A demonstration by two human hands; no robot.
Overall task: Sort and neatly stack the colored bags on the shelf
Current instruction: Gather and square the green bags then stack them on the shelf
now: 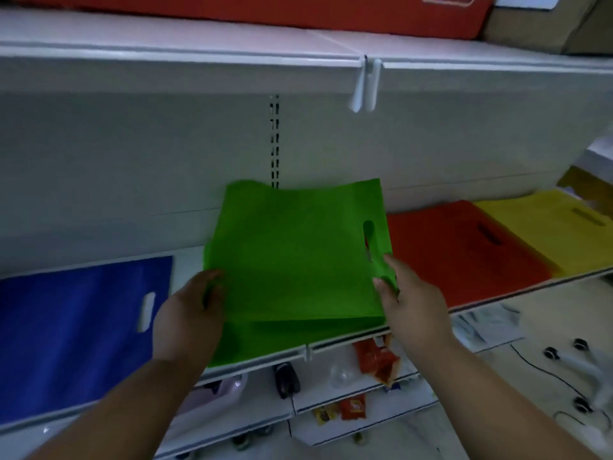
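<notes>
A green bag [295,254] with a cut-out handle lies in the middle of the white shelf [331,346], its far edge lifted against the back panel. My left hand [189,313] grips its left edge. My right hand [408,300] pinches its right edge just below the handle slot. More green fabric lies flat beneath it. A blue bag [73,333] lies flat at the left. A red bag [464,250] and a yellow bag [550,230] lie side by side at the right.
An upper shelf [199,58] overhangs the bags and carries a red box [298,11] and a cardboard box [544,24]. Lower shelves hold snack packets [378,360] and a dark mouse [287,380]. A wheeled frame [577,370] stands on the floor at right.
</notes>
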